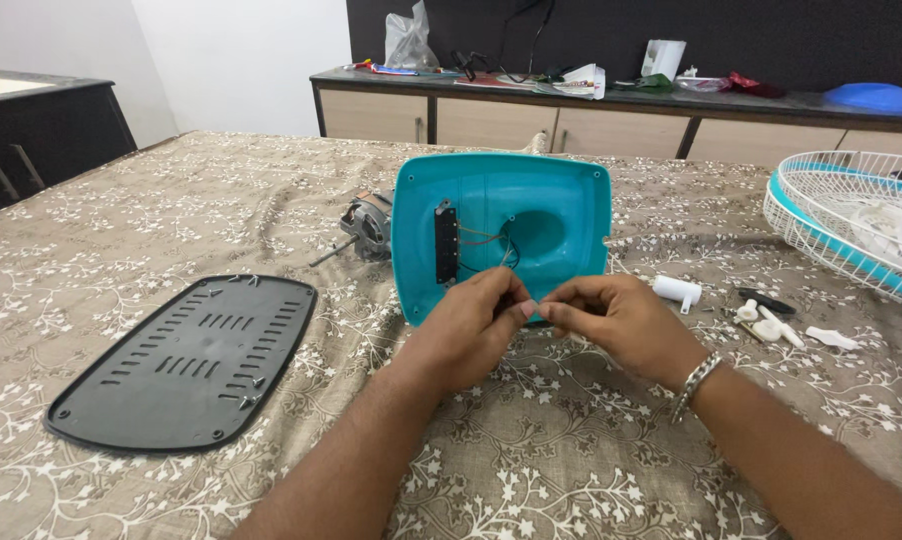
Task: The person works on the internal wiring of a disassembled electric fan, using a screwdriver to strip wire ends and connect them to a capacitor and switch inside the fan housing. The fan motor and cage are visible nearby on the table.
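Note:
A turquoise plastic fan base shell (531, 205) stands tilted on its edge on the cloth, hollow side toward me, with a black switch block (446, 243) and thin wires (491, 243) inside. My left hand (466, 325) and my right hand (611, 318) meet fingertip to fingertip at the shell's lower edge, pinching something small, likely the wire ends; what it is stays hidden by my fingers. A metal bracelet circles my right wrist.
A black vented base plate (186, 360) lies at the left. A fan motor (366, 228) sits behind the shell. Small white plastic parts (771, 322) and a white cylinder (676, 290) lie at the right, near a white-and-turquoise fan grille (851, 235). A cluttered sideboard (611, 100) stands behind.

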